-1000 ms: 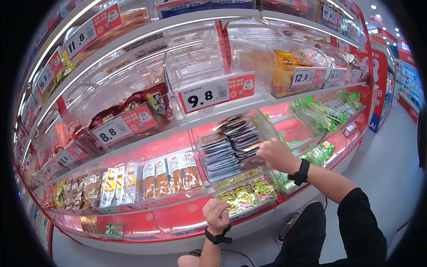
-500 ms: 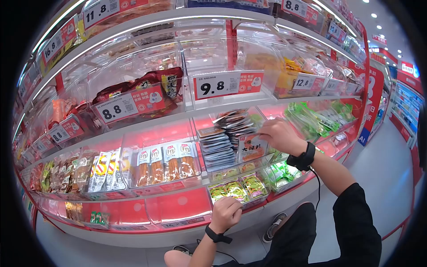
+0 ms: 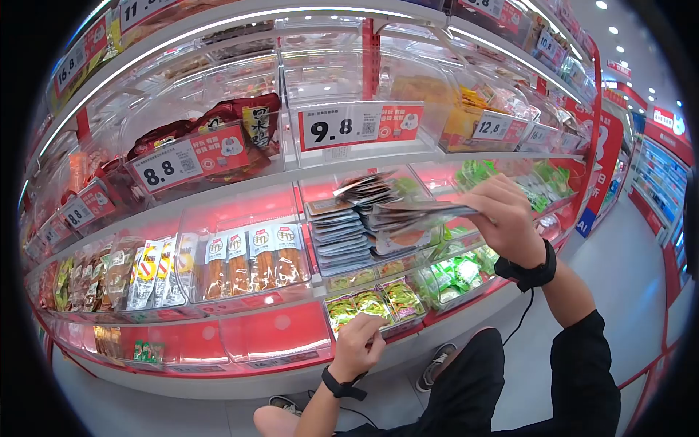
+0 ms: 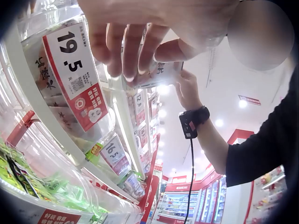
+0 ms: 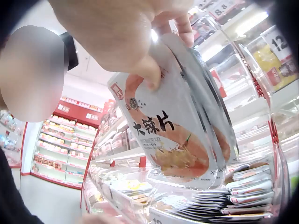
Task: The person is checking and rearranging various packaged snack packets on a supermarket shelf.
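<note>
My right hand (image 3: 502, 218) pinches a few flat snack pouches (image 3: 426, 214) by one edge, thumb in front and fingers behind. In the right wrist view the front pouch (image 5: 170, 135) is white and orange with black lettering, and others lie behind it. They hang over a clear bin where stacked pouches (image 3: 338, 242) of similar size stand in rows. My left hand (image 3: 358, 344) hangs with loosely curled fingers by the front of the lowest shelf, overlapping the tray of green snack packets (image 3: 369, 306). In the left wrist view its fingers (image 4: 133, 51) hold nothing.
Brown snacks in white-topped packs (image 3: 255, 255) fill the bin to the left. Green-wrapped packs (image 3: 462, 275) lie to the right. Above, a shelf edge carries a 9.8 price card (image 3: 360, 125) and an 8.8 card (image 3: 189, 164). An aisle floor (image 3: 604, 255) runs along the right.
My right hand has drawn the pouches up out of the bin and to the right, tilting them nearly flat. The left hand stays low by the shelf front, and the head view has shifted slightly.
</note>
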### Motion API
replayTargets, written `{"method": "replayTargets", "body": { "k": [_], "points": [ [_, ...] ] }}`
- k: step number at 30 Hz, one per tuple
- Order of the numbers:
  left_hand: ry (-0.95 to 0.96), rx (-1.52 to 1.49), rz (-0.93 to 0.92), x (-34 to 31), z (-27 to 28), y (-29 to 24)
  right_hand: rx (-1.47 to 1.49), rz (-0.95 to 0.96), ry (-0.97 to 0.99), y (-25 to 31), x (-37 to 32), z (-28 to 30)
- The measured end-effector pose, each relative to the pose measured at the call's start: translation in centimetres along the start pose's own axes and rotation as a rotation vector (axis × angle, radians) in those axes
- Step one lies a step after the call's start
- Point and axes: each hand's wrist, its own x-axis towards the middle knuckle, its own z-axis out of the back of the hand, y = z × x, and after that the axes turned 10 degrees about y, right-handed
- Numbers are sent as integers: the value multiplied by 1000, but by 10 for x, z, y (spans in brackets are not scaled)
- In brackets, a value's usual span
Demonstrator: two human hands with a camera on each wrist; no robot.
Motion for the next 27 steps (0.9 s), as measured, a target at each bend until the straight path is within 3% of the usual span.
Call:
{"method": "replayTargets", "body": {
  "k": [1, 4, 7, 10, 14, 18, 21, 25, 27],
  "points": [
    [-3, 51, -69, -3, 2, 3, -16, 55, -15, 6, -4, 1],
    [-313, 209, -139, -1, 4, -22, -132, 258, 56, 35, -24, 9],
    [-384, 257, -246, -2, 0, -30, -75, 367, 92, 63, -42, 6],
    [-217, 462, -142, 2, 8, -49, 39, 460, 146, 78, -55, -4],
    [20, 468, -120, -2, 16, -41, -9, 460, 258, 81, -66, -5],
    [4, 473, -145, -2, 15, -36, 70, 468, 206, 78, -68, -14],
    [154, 295, -120, -2, 15, -29, 55, 375, 259, 76, -75, -23],
    [455, 63, 134, -11, 16, -2, 100, 252, 273, 67, -93, -30],
    [587, 254, 153, -18, 22, 12, 135, 194, 236, 61, -106, -34]
  ]
}}
